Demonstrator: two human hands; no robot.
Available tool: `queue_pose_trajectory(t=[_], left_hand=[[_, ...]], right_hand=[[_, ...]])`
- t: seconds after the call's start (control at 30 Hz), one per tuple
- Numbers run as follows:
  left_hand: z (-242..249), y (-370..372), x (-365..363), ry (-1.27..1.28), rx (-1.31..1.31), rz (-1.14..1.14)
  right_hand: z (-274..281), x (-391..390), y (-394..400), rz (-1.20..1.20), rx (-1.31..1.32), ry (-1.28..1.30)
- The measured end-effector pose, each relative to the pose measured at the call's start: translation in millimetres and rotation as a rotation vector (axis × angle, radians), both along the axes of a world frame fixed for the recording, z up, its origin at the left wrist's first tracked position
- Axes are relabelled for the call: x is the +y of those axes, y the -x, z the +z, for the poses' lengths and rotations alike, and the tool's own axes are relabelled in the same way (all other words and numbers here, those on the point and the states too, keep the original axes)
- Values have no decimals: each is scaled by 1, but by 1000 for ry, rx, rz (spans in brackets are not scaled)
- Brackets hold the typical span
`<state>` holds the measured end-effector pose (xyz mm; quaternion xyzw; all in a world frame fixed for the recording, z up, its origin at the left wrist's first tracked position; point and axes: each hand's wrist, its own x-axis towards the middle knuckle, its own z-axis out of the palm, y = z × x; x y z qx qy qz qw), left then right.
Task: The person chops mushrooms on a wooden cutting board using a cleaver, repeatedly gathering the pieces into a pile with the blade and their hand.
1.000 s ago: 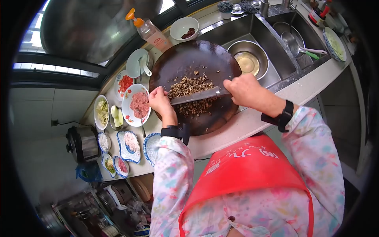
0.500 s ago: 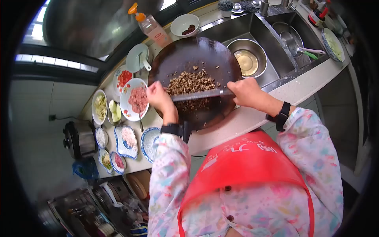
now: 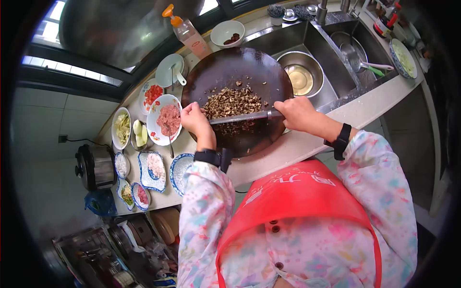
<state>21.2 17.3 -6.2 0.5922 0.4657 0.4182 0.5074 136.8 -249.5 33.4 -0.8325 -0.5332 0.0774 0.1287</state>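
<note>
Gripping the handle end of a cleaver (image 3: 238, 117), the right hand (image 3: 297, 113) is closed tight around it at the right edge of a round dark chopping board (image 3: 238, 72). The left hand (image 3: 194, 119) rests curled at the blade's far tip, its fingers pressed down on the spine. The blade lies flat-long across a heap of chopped brown mushroom (image 3: 230, 102) near the middle of the board. Left of the board: a plate of minced meat (image 3: 165, 120) with a spoon, a plate of red diced bits (image 3: 151, 93), a dish of pale slices (image 3: 121, 127). Behind the board: a soap bottle (image 3: 186, 32), a white bowl (image 3: 226, 33). Right of the board: a sink (image 3: 331, 53) holding a steel bowl (image 3: 301, 73).
</note>
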Motion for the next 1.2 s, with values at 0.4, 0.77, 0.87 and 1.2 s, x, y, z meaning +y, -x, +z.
queue_pose_trajectory(t=[0.4,0.77,0.87,1.2], left_hand=[[-12,-24,16,-157,-14,34],[-9,-1,-2,-78,21,13],[-4,-12,8,-70,75,-72],[12,55,-15,35,11,-84]], right_hand=[[3,15,-8,-48,-3,129],[14,10,-7,-31,-42,180],[3,8,-3,-84,-29,136],[14,-13,43,2,71,70]])
